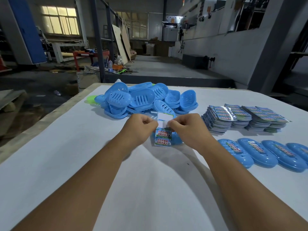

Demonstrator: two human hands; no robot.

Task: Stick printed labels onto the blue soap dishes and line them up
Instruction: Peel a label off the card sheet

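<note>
Bare, the left hand (140, 126) and right hand (185, 125) pinch a printed label sheet (163, 136) over a blue soap dish (176, 140) on the white table (66, 147) (peeling white backing (164, 118)); unlabelled dishes (145, 99) heaped beyond, label stacks (243, 118) and labelled dishes (265, 152) lined up at right.

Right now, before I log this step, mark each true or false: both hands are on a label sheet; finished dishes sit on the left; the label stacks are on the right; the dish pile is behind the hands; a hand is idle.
1. Both the left hand and right hand pinch the label sheet. True.
2. The finished dishes line up on the left. False: they are on the right.
3. The label stacks sit on the right. True.
4. The dish pile lies beyond the hands. True.
5. One hand is idle. False: both hold the sheet.
</note>
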